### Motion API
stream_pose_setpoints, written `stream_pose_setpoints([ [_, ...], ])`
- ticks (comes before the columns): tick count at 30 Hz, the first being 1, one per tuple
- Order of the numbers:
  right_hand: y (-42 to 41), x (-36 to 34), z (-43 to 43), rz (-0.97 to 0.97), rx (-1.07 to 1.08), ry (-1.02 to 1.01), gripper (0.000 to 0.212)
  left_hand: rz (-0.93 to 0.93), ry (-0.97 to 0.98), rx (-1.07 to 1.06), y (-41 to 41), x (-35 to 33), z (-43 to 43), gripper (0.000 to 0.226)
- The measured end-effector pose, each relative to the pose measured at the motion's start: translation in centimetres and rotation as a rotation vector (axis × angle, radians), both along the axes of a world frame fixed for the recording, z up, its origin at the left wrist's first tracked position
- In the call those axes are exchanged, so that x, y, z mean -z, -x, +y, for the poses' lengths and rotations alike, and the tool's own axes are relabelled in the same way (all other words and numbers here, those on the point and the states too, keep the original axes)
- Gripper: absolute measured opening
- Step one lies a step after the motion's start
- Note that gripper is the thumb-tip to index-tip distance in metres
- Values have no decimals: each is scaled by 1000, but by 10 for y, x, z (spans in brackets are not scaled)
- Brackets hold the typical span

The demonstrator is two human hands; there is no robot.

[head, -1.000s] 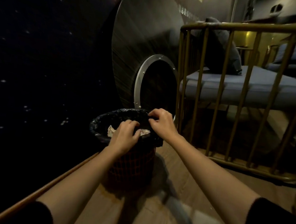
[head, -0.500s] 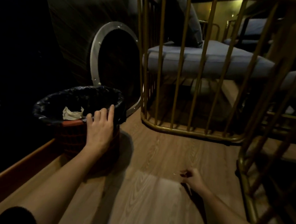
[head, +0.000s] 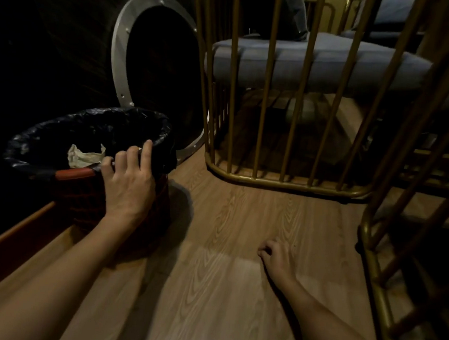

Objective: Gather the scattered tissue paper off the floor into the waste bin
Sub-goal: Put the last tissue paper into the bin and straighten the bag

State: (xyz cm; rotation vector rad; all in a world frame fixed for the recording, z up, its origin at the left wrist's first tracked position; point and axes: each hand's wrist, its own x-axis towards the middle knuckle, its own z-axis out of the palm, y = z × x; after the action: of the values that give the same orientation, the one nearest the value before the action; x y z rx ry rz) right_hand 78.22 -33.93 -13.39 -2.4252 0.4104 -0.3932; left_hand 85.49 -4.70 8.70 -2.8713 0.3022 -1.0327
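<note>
A red mesh waste bin lined with a black bag stands on the wooden floor at the left. Crumpled white tissue paper lies inside it. My left hand rests on the bin's near rim, fingers spread over the bag's edge. My right hand is low over the floor to the right of the bin, its fingers curled shut; whether anything is in them is hidden. No loose tissue shows on the floor.
A gold metal railing curves across the floor ahead, with grey cushioned seats behind it. Another gold rail runs down the right side. A round silver-framed panel leans behind the bin. A wooden skirting borders the left.
My right hand left the bin rim and dropped down to the floor at the right. My left hand moved onto the near rim. The view swung right and downward.
</note>
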Motion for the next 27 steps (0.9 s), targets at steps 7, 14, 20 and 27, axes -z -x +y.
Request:
stream_pose_setpoints([
  [7,3,-3,11,106,-86,335,13,19,-17,-6,1,-2,0,58],
  [14,-39,-108,69,4,-229,147,14,139,-222,51,10,-30,22,63],
  [20,-98,-271,173,-401,-366,126,5,357,-108,19,15,-69,54,39],
  [27,-105,-337,232,-83,-573,267,18,693,-263,99,11,-100,100,58],
])
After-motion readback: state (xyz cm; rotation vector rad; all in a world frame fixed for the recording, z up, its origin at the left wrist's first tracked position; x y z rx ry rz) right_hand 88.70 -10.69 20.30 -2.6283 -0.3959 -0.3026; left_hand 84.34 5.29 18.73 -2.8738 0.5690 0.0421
